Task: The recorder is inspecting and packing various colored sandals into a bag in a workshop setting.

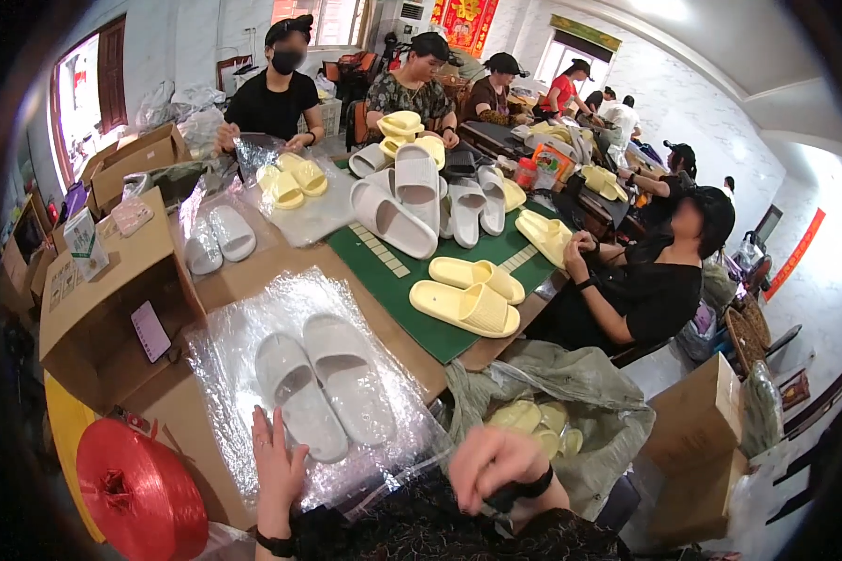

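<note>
A pair of grey slide sandals (332, 388) lies side by side in a clear plastic bag (243, 346) in front of me. My left hand (279, 458) rests at the bag's near left part, fingers stretched out, beside the left sandal. To the right, my right hand (498, 463) is raised with its fingers curled in, slightly blurred, and no thing shows in it. Just beyond that hand is an open green woven sack (589, 393) with yellow slides (524, 414) inside.
At the left are a cardboard box (112, 280) and a red twine roll (140, 491). Yellow slides (468, 304) lie on a green mat (365, 271), with piled grey slides (393, 215) behind. Co-workers sit around the table; one hand (575, 252) touches a yellow slide. Cardboard boxes (692, 421) stand at right.
</note>
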The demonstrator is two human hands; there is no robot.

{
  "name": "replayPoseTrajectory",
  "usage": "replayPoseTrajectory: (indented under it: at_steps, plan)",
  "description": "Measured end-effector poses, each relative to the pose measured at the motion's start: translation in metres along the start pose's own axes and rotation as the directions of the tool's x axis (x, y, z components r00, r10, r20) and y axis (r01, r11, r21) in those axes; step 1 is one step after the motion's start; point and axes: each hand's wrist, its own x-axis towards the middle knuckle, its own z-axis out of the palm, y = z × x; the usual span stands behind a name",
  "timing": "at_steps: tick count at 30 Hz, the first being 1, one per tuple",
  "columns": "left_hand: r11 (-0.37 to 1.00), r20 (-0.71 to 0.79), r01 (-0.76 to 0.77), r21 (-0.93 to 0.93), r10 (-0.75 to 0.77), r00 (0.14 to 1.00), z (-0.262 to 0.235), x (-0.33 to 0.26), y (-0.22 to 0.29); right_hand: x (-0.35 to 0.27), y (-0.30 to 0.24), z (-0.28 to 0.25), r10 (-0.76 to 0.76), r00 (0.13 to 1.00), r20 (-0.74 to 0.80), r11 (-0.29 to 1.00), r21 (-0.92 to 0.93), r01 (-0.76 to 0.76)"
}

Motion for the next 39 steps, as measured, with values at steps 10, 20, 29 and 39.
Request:
replayPoseTrajectory:
  at_steps: [10,20,29,39]
  plan:
    - [0.985,0.048,-0.054,0.165,0.046,0.998,0.000,-0.006,0.005,0.156,0.177,-0.048,-0.116,0.681,-0.723,0.141,-0.691,-0.709]
    - [0.985,-0.046,-0.080,0.154,0.088,0.995,0.010,0.000,-0.002,0.156,0.200,-0.084,-0.205,0.565,-0.799,0.278,-0.601,-0.750]
    - [0.983,-0.009,-0.043,0.178,0.045,0.999,0.009,-0.006,-0.008,-0.046,0.063,-0.029,-0.485,-0.008,-0.874,0.417,-0.223,-0.881]
    - [0.984,-0.006,-0.073,0.163,0.075,0.997,0.010,-0.001,-0.002,-0.244,0.126,0.001,-0.243,-0.489,-0.837,-0.382,0.546,-0.745]
